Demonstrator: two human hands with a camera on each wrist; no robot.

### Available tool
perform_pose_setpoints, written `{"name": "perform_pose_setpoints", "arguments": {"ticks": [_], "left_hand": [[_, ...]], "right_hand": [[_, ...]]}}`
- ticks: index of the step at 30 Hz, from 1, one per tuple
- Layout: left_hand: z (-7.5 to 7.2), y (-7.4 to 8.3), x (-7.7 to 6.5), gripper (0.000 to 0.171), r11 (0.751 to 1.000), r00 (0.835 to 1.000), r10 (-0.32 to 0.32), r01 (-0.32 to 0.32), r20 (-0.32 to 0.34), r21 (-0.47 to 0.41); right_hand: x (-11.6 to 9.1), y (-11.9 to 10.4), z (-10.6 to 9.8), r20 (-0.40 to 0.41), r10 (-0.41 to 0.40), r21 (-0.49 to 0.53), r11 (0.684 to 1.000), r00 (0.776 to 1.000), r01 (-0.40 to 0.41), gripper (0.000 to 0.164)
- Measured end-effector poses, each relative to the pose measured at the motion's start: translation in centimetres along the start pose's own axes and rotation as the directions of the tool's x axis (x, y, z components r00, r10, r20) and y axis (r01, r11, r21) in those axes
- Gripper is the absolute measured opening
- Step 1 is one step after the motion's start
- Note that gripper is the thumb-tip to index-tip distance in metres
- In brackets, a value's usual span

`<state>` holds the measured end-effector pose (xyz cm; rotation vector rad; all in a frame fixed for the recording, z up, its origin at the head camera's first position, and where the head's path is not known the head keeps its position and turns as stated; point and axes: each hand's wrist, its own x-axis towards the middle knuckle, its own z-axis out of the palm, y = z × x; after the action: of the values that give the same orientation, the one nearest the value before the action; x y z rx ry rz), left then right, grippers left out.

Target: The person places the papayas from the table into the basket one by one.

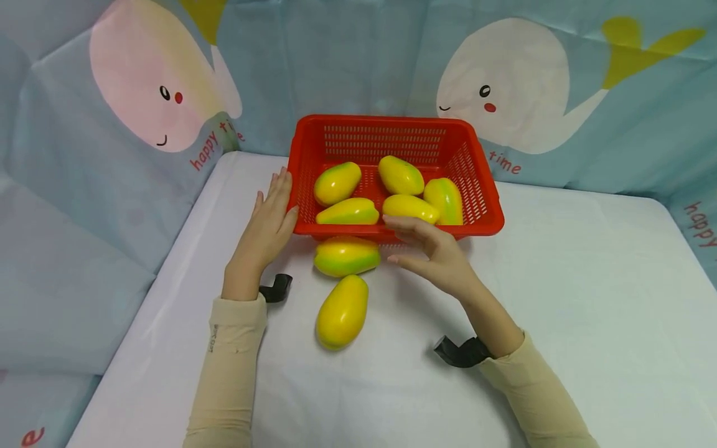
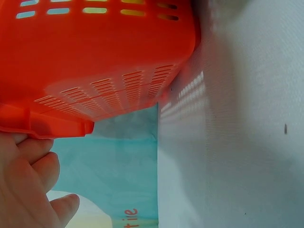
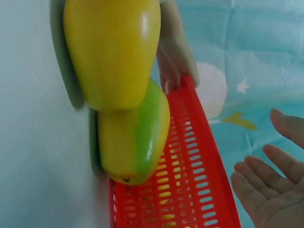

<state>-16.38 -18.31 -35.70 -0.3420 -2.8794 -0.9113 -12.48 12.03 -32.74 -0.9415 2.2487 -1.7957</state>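
A red plastic basket (image 1: pixel 392 229) holds several glossy yellow-green fruits (image 1: pixel 400 176), shaped like papayas or mangoes. My left hand (image 1: pixel 267 218) rests against the basket's left rim with its fingers extended; in the left wrist view, fingertips (image 2: pixel 47 168) show beside that rim. My right hand (image 1: pixel 434 255) hovers at the front rim, fingers spread and slightly bent, holding nothing. On the table just before the basket lies one fruit (image 1: pixel 347 257) with a green side. Nearer to me is a second, yellower fruit (image 1: pixel 343 312), almost touching it.
A white cloth covers the table (image 1: pixel 588 311). Behind the basket hangs a light blue curtain (image 1: pixel 358 56) printed with whales. Black wrist devices (image 1: pixel 462 352) stick out from both sleeves.
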Motion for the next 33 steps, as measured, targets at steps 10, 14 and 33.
{"name": "perform_pose_setpoints", "arguments": {"ticks": [10,14,33], "left_hand": [[-0.3,0.2,0.1,0.063,1.000,1.000,0.008,-0.008,-0.007,-0.003],[-0.3,0.3,0.1,0.063,1.000,1.000,0.006,-0.006,-0.005,0.001],[-0.1,0.1,0.2,0.062,1.000,1.000,0.008,-0.008,-0.003,-0.005]], "right_hand": [[-0.2,0.0,1.3,0.178,0.003,-0.030,1.000,0.984,0.003,0.050],[-0.3,0.0,1.3,0.232,0.036,-0.071,0.997,0.972,-0.020,0.048],[-0.4,0.3,1.4,0.447,0.188,-0.250,0.965,0.874,-0.080,0.041]]}}
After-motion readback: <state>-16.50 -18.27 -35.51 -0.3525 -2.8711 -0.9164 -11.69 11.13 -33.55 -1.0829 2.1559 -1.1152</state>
